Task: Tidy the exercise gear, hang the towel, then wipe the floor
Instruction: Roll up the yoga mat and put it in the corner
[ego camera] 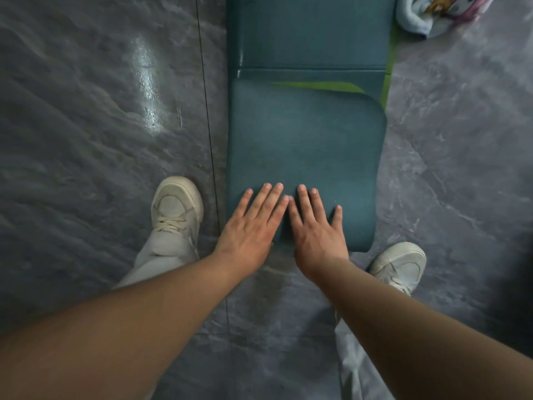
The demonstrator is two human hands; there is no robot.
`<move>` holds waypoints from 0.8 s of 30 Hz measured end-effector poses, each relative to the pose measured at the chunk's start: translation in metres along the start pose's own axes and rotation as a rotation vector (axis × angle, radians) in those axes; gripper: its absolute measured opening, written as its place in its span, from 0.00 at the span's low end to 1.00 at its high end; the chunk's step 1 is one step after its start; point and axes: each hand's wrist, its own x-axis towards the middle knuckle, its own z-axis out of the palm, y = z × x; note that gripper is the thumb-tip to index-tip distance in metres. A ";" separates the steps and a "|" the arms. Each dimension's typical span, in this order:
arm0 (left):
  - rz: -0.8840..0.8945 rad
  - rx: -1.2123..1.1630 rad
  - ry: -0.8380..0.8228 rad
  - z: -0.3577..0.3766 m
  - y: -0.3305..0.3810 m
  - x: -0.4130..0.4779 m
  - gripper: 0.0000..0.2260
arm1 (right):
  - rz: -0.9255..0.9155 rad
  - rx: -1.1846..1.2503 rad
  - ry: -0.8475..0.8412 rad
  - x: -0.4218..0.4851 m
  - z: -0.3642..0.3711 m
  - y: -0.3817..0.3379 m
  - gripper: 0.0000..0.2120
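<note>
Pressing down on the near end of the mat [305, 145], the left hand [251, 226] and right hand [317, 229] are lying open, fingers straight. The mat is lying folded over on the floor [86, 140], and the towel [427, 15] is lying crumpled beside its far right corner. Uneven pressure is likely risking a crooked, loose roll.

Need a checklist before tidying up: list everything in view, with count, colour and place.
floor: one, grey marbled tiles, glare patch at left.
mat: one, teal, green showing at a fold, centre of the floor.
towel: one, pale blue and white with a colourful print, crumpled, top right by the mat's right edge.
trousers: one pair, light grey, bottom.
left shoe: one, cream, left of the mat's near end.
right shoe: one, cream, right of it.
left hand: one, flat on the mat's near end.
right hand: one, flat beside it.
</note>
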 end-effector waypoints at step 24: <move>-0.072 0.017 -0.071 0.039 -0.001 0.010 0.40 | 0.015 0.018 0.056 0.007 0.019 0.000 0.47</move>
